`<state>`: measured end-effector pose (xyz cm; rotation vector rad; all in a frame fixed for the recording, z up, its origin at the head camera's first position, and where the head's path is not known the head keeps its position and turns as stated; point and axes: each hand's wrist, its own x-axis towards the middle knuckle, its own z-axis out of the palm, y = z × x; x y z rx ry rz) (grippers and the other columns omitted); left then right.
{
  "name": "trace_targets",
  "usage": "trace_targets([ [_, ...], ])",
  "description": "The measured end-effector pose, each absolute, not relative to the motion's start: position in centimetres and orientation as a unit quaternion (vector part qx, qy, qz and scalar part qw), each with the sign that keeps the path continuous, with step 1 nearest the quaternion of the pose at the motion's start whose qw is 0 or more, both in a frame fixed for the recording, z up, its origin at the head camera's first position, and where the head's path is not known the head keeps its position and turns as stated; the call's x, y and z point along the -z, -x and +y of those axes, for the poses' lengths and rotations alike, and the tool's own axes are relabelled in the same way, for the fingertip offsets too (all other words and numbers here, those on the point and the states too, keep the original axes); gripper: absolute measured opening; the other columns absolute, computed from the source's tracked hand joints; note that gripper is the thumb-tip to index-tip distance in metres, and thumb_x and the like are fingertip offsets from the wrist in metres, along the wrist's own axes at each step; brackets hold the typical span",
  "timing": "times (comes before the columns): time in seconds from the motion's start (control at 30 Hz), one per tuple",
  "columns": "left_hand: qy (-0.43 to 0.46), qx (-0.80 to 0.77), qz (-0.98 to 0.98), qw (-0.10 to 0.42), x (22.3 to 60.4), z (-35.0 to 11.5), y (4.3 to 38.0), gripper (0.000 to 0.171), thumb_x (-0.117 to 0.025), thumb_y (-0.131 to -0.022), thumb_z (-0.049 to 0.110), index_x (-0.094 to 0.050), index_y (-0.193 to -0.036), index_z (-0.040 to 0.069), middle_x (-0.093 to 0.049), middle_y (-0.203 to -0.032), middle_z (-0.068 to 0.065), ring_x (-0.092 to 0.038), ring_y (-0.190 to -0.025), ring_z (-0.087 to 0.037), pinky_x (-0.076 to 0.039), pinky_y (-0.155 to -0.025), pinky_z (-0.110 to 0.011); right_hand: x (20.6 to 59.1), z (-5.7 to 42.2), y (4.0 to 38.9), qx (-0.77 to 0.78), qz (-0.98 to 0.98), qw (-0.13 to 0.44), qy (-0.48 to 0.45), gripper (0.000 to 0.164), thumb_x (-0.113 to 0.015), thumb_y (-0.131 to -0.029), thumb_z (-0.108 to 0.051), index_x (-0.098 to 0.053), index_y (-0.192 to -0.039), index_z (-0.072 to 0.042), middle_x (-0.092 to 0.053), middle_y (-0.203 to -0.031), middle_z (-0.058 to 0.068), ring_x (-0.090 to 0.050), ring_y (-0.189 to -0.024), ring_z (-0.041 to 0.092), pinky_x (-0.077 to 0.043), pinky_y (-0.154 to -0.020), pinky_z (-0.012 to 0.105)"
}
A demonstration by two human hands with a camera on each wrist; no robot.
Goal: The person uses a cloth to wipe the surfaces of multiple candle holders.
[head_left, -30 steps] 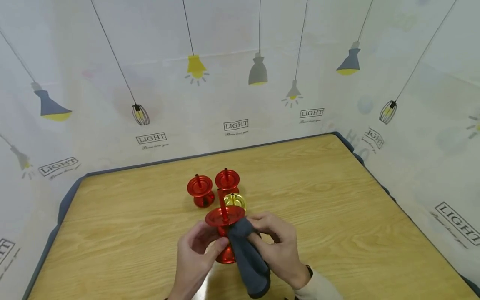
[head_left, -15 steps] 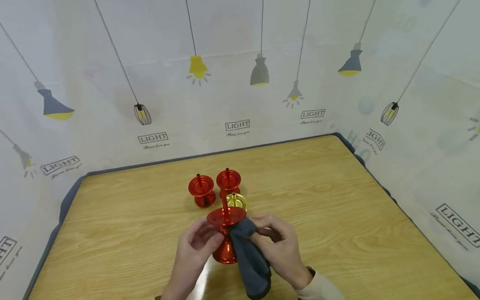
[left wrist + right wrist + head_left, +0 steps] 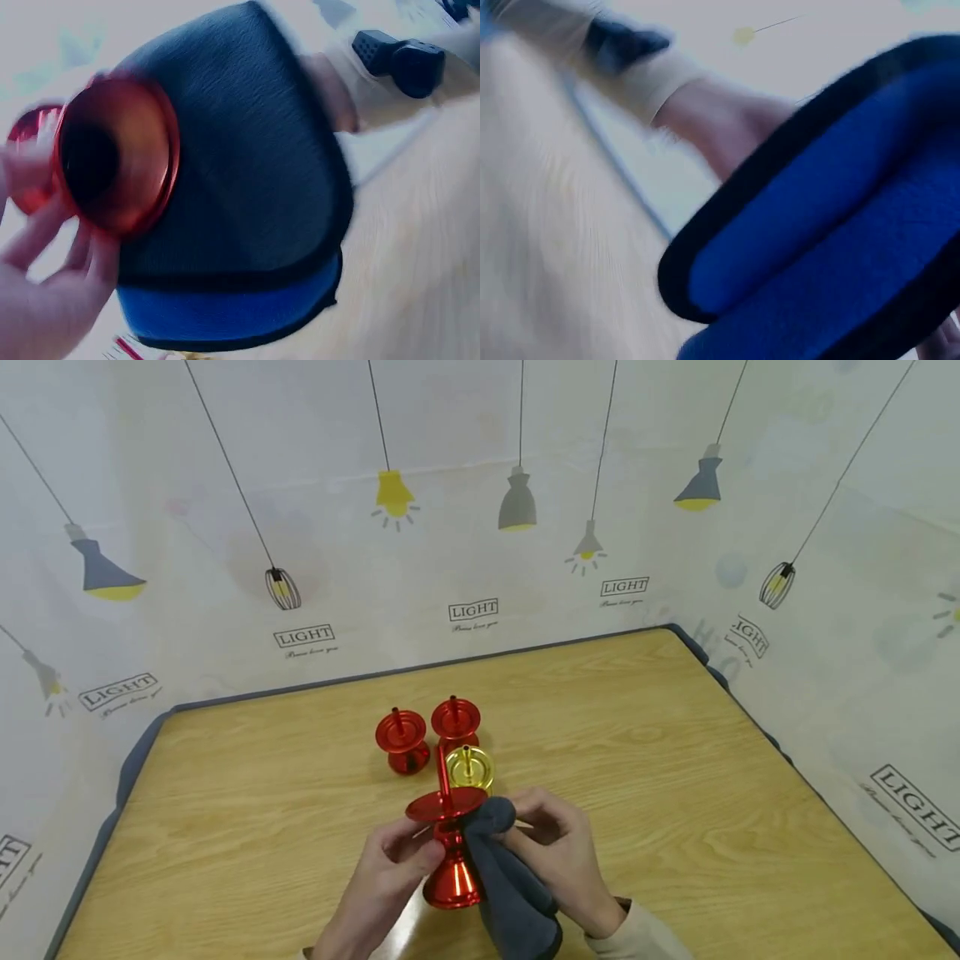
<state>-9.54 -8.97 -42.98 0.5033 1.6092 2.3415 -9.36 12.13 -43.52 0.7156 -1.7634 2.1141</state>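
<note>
A shiny red candle holder (image 3: 454,881) with a wide dish and a tall spike leans slightly in front of me. My left hand (image 3: 386,881) grips it around its narrow stem, thumb on the near side. In the left wrist view the hollow base of the candle holder (image 3: 124,161) faces the camera. My right hand (image 3: 558,856) pinches a dark blue-grey cloth (image 3: 513,893) against the right side of the stem, just under the dish. The folded cloth (image 3: 802,240) with its black edging fills much of the right wrist view and hides most of the right hand there.
Two red candle holders, one at the left (image 3: 401,735) and one behind (image 3: 455,717), stand on the wooden table (image 3: 675,760). Close behind the held one stands a gold candle holder (image 3: 480,768). A lamp-patterned wall covering (image 3: 375,635) rises beyond the table's far edge.
The held candle holder has come slightly lower and nearer, its dish tipping more edge-on. The cloth has shifted down and right with my right hand. The standing candle holders stay put.
</note>
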Motion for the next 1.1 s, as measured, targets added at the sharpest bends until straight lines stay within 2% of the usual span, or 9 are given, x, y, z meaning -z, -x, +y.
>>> trace_targets([
  [0.17, -0.097, -0.748, 0.657, -0.005, 42.0, -7.4, 8.8, 0.033, -0.072, -0.089, -0.003, -0.066, -0.122, -0.004, -0.073, -0.109, -0.003, -0.070, -0.100, -0.015, -0.057, -0.089, -0.025, 43.6, 12.0, 9.6, -0.658, -0.639, 0.271, -0.292, 0.023, -0.072, -0.083, 0.016, -0.070, -0.101, 0.002, -0.074, -0.107, 0.009, -0.072, -0.100, 0.013, -0.061, -0.080, 0.028],
  [0.3, -0.077, -0.731, 0.678, -0.018, 41.8, -7.1, 8.7, 0.039, -0.081, -0.082, -0.002, -0.068, -0.120, 0.000, -0.074, -0.107, -0.003, -0.072, -0.095, -0.016, -0.059, -0.086, -0.028, 43.6, 11.7, 9.8, -0.606, -0.644, 0.329, -0.332, 0.022, -0.076, -0.083, 0.009, -0.071, -0.104, 0.004, -0.072, -0.102, 0.020, -0.073, -0.098, 0.016, -0.060, -0.081, 0.026],
  [0.4, -0.094, -0.753, 0.650, 0.037, 42.2, -7.8, 9.1, 0.037, -0.082, -0.085, 0.009, -0.071, -0.120, 0.011, -0.075, -0.109, 0.001, -0.071, -0.096, -0.014, -0.058, -0.087, -0.027, 43.6, 11.8, 9.6, -0.637, -0.635, 0.291, -0.326, 0.022, -0.073, -0.085, 0.011, -0.071, -0.105, 0.003, -0.073, -0.106, 0.014, -0.073, -0.099, 0.016, -0.061, -0.080, 0.028],
  [0.57, -0.161, -0.799, 0.561, 0.148, 42.9, -8.9, 9.7, 0.033, -0.067, -0.100, 0.022, -0.066, -0.130, 0.011, -0.069, -0.126, 0.000, -0.065, -0.114, -0.012, -0.053, -0.098, -0.027, 43.5, 12.0, 9.3, -0.729, -0.609, 0.169, -0.261, 0.029, -0.067, -0.087, 0.017, -0.070, -0.106, -0.004, -0.073, -0.111, -0.003, -0.071, -0.103, 0.013, -0.061, -0.081, 0.032],
  [0.67, -0.127, -0.785, 0.598, 0.097, 42.6, -8.5, 9.5, 0.035, -0.069, -0.097, 0.015, -0.064, -0.131, 0.004, -0.071, -0.120, -0.001, -0.068, -0.109, -0.013, -0.055, -0.094, -0.026, 43.5, 12.0, 9.3, -0.719, -0.626, 0.179, -0.243, 0.027, -0.068, -0.086, 0.016, -0.071, -0.104, -0.004, -0.073, -0.109, -0.004, -0.071, -0.101, 0.011, -0.062, -0.080, 0.031],
  [0.8, -0.082, -0.737, 0.670, 0.014, 41.8, -7.3, 9.0, 0.038, -0.075, -0.089, 0.002, -0.064, -0.125, -0.002, -0.072, -0.112, -0.007, -0.071, -0.101, -0.017, -0.057, -0.090, -0.027, 43.3, 11.8, 9.3, -0.658, -0.655, 0.260, -0.265, 0.028, -0.072, -0.081, 0.019, -0.071, -0.102, -0.001, -0.074, -0.107, 0.006, -0.072, -0.100, 0.010, -0.061, -0.079, 0.028],
  [0.87, -0.079, -0.726, 0.683, 0.005, 41.7, -7.0, 8.9, 0.039, -0.078, -0.086, 0.000, -0.065, -0.123, 0.000, -0.072, -0.113, -0.009, -0.072, -0.100, -0.019, -0.058, -0.090, -0.029, 43.1, 11.7, 9.3, -0.635, -0.658, 0.288, -0.285, 0.028, -0.074, -0.079, 0.019, -0.071, -0.101, 0.001, -0.073, -0.106, 0.013, -0.072, -0.100, 0.011, -0.061, -0.079, 0.027],
  [0.97, -0.082, -0.733, 0.675, 0.032, 41.8, -7.4, 9.1, 0.042, -0.080, -0.085, 0.002, -0.066, -0.126, 0.005, -0.073, -0.115, -0.005, -0.072, -0.103, -0.019, -0.057, -0.091, -0.029, 43.0, 11.8, 9.2, -0.644, -0.647, 0.277, -0.299, 0.027, -0.074, -0.080, 0.018, -0.070, -0.100, 0.002, -0.073, -0.107, 0.013, -0.072, -0.101, 0.012, -0.061, -0.081, 0.028],
  [1.1, -0.173, -0.786, 0.585, 0.106, 42.9, -8.8, 9.7, 0.035, -0.072, -0.094, 0.013, -0.066, -0.129, 0.009, -0.071, -0.122, 0.001, -0.066, -0.112, -0.013, -0.053, -0.098, -0.026, 43.2, 12.2, 9.1, -0.708, -0.620, 0.186, -0.283, 0.026, -0.069, -0.085, 0.017, -0.069, -0.103, -0.002, -0.073, -0.111, 0.000, -0.071, -0.102, 0.012, -0.061, -0.083, 0.031],
])
